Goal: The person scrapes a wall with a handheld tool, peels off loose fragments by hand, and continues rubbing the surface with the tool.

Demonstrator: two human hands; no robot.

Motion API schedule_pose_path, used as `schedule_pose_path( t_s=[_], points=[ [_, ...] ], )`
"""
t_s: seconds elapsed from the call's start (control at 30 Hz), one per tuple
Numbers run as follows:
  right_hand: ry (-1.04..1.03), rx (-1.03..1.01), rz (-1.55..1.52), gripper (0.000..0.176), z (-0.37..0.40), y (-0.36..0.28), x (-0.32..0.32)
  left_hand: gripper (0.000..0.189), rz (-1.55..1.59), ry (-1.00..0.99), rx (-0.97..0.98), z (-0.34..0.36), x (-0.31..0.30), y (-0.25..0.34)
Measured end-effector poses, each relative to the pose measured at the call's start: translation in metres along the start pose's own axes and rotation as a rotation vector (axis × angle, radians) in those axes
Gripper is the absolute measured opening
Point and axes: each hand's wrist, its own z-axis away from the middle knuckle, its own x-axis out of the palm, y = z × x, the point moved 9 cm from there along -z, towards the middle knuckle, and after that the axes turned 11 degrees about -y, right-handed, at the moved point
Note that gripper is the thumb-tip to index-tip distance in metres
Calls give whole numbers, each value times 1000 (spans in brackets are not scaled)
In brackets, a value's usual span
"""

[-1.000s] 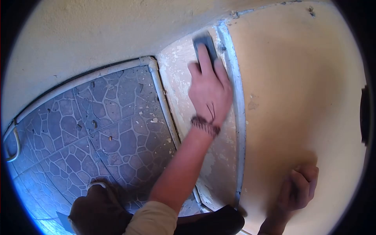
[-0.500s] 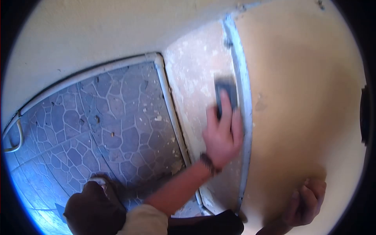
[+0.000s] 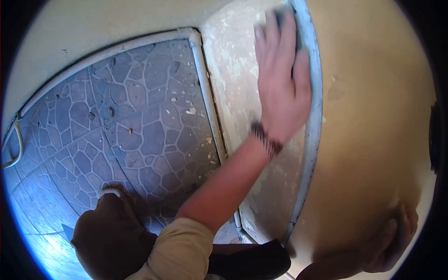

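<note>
My left hand (image 3: 284, 88), with a dark patterned bracelet (image 3: 267, 140) at its wrist, reaches up along a pale strip of wall with flaking paint (image 3: 233, 70). Its fingers press over a dark grey block (image 3: 298, 35), mostly hidden beneath them and blurred by motion. The block lies against the flaking surface beside a blue-grey raised trim (image 3: 313, 93). At the lower right, my right hand (image 3: 399, 238) rests against the yellow-tan wall, loosely bent, thumb apart from the fingers, and no object shows in it.
Left of the strip, a stone-patterned tile floor (image 3: 140, 107) carries scattered paint flakes (image 3: 191, 111) and crumbs. A pale pipe-like edging (image 3: 207, 88) borders it, with a bent pipe end (image 3: 18, 144) at far left. My dark-clad knee (image 3: 109, 233) and one foot show below.
My left hand has slid the block upward along the strip beside the trim. My right hand has shifted slightly right in view, and the whole view has moved a little.
</note>
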Motion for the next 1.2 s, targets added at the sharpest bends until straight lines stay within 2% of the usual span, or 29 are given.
schedule_pose_path(
  t_s=[0.1,0.13,0.23,0.27,0.3,0.37,0.43,0.47,0.5,0.53,0.6,0.7,0.77,0.87,0.93,0.97,1.0,1.1,1.13,1.2],
  points=[
    [12,48,-28,26,5,5,-10,48,40,-142,40,50,7,20],
    [29,47,-67,26,4,8,-11,49,108,-205,-45,86,11,36],
    [-53,-20,-20,27,8,6,-6,47,71,-232,-156,114,10,55],
    [-55,-14,-50,27,9,5,-8,46,57,-198,-80,111,13,52],
    [-32,-18,-78,27,7,3,-6,45,37,-154,19,69,13,44],
    [-21,13,-50,27,4,4,-2,45,-43,-27,92,-9,12,27],
    [-59,75,71,27,1,7,-10,46,8,-52,9,5,12,19],
    [-29,80,22,27,2,7,-14,47,33,-55,-3,7,13,15],
    [0,74,-33,27,3,8,-15,48,62,-75,-90,41,11,16],
    [31,67,-93,27,4,9,-12,48,47,-116,-69,75,8,26],
    [42,42,-147,27,6,8,-9,47,57,-166,-278,115,5,40],
    [-6,-16,-91,28,6,8,-7,48,10,-114,-71,79,9,28],
    [-50,1,-8,28,2,2,-8,45,72,-48,-37,15,7,2],
    [60,147,-141,29,5,16,-13,47,129,-7,-17,1,4,-12],
    [52,115,-150,30,8,15,-18,48,61,-169,-128,77,5,9],
    [49,95,-162,30,7,17,-16,48,43,-160,-189,142,10,22],
    [66,-11,-218,28,-1,13,-12,48,26,-160,-260,188,14,25],
    [41,-208,-294,24,-18,4,-7,49,72,-200,-194,165,6,28],
    [12,-217,-261,24,-21,3,-9,48,56,-229,-155,151,6,20],
    [18,-191,-279,26,-24,3,-6,47,23,-166,-3,85,0,3]
  ],
)
